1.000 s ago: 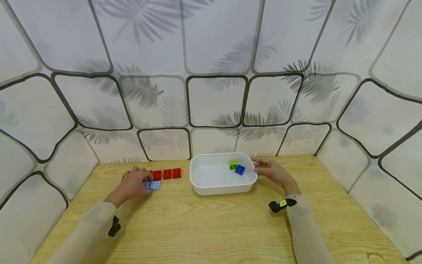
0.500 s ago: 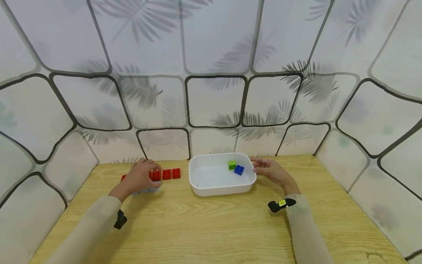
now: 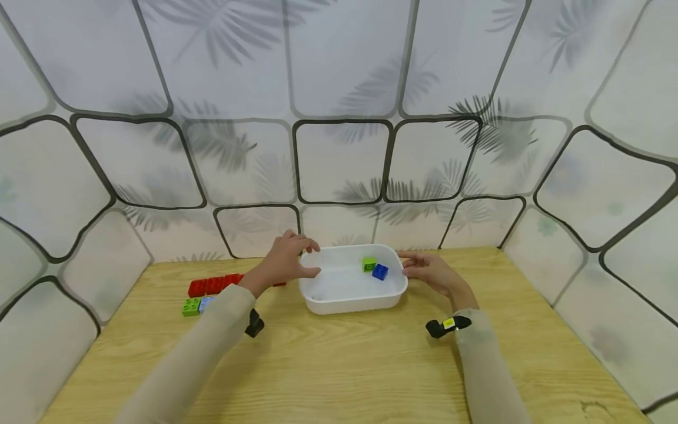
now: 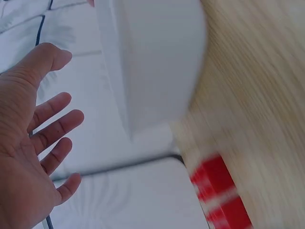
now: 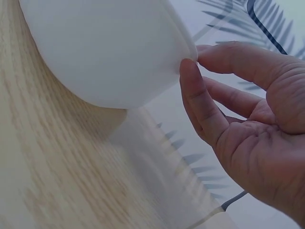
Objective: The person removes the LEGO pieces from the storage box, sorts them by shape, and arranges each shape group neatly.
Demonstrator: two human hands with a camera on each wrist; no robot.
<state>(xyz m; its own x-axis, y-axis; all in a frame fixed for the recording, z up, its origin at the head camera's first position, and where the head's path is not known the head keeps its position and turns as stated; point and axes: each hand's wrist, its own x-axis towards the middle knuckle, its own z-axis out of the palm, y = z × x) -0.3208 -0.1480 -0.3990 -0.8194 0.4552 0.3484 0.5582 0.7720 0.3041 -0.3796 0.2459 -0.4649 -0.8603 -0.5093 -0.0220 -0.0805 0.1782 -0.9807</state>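
My left hand (image 3: 288,259) hovers at the left end of a white plastic bin (image 3: 344,305), thumb and fingers spread apart. In the left wrist view nothing lies between these fingers (image 4: 59,129), and the bin's wall (image 4: 157,67) stands beside them. My right hand (image 3: 431,274) holds the bin's right end; in the right wrist view its fingertips (image 5: 189,69) pinch the rim. Inside the bin, toward the right, a lime green toy brick (image 3: 369,264) and a dark blue toy brick (image 3: 379,271) sit close together.
Left of the bin, a row of red toy bricks (image 3: 214,285) runs along the wooden table (image 3: 339,365), partly behind the left arm. In front of it lie a green brick (image 3: 191,307) and a light blue brick (image 3: 205,304). A patterned curtain (image 3: 344,159) hangs around the table.
My left hand has left the bricks and moved right to the bin's left end, uncovering the left red bricks and the green brick. My right hand stays at the bin's rim.
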